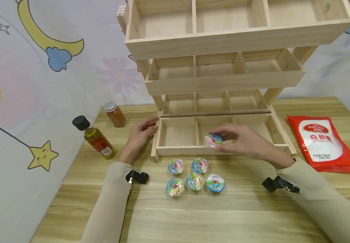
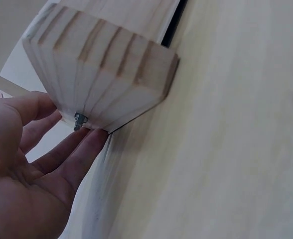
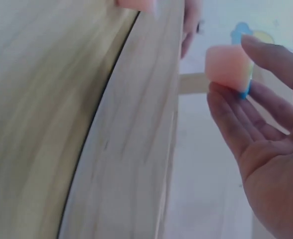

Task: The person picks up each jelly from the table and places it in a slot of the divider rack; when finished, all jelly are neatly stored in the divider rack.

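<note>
My right hand (image 1: 238,140) pinches a jelly cup (image 1: 213,140) between thumb and fingers, over the front wall of the wooden rack's lowest tray (image 1: 190,151). Seen from the right wrist, the jelly cup (image 3: 229,67) is pink with a blue and green lid edge. At the rack's left side, my left hand (image 1: 140,135) touches the wooden frame with its fingertips. The left wrist view shows these fingers (image 2: 84,154) against the wooden end, near a small metal bolt (image 2: 79,121). Several jelly cups (image 1: 195,181) with printed lids lie on the table in front of the rack.
Higher tiers of the divided rack (image 1: 238,38) rise above the lowest tray. Left of it stand an oil bottle (image 1: 100,141) with a black cap and a jar (image 1: 115,116) with a silver lid. A red and white bag (image 1: 323,143) lies to the right.
</note>
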{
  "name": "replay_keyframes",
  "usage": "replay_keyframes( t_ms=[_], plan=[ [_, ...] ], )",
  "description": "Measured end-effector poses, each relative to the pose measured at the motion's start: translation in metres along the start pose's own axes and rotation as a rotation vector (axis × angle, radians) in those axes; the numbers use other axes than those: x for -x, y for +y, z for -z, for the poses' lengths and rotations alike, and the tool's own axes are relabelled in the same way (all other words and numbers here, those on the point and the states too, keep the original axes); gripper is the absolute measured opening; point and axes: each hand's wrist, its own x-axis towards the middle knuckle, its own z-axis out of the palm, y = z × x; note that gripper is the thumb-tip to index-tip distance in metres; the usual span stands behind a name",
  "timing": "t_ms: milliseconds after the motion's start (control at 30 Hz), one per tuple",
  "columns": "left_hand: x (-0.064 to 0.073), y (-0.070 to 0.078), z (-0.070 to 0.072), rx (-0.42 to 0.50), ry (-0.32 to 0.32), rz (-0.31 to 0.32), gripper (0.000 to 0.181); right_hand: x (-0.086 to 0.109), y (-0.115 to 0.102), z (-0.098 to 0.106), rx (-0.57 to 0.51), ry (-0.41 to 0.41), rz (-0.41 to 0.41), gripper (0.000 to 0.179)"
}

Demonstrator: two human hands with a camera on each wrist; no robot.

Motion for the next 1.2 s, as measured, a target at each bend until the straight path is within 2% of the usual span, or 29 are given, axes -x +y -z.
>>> replay_keyframes(
  t_ms=[500, 733, 1000, 1200],
  plan=[
    [-0.001, -0.001, -0.001, 0.025, 0.007, -0.010, 0.043, -0.049, -0.013, -0.005, -0.160, -0.022, -0.057, 0.048],
    [-0.001, -0.001, -0.002, 0.038, 0.018, -0.005, 0.043, -0.072, -0.018, -0.017, -0.240, -0.035, -0.030, 0.048],
    [0.000, -0.003, -0.001, 0.033, 0.017, -0.009, 0.043, -0.095, -0.017, -0.030, -0.175, -0.064, -0.033, 0.050],
    [0.000, -0.002, -0.001, 0.044, 0.012, -0.004, 0.043, -0.109, -0.013, -0.037, -0.168, -0.076, -0.057, 0.049]
  ],
)
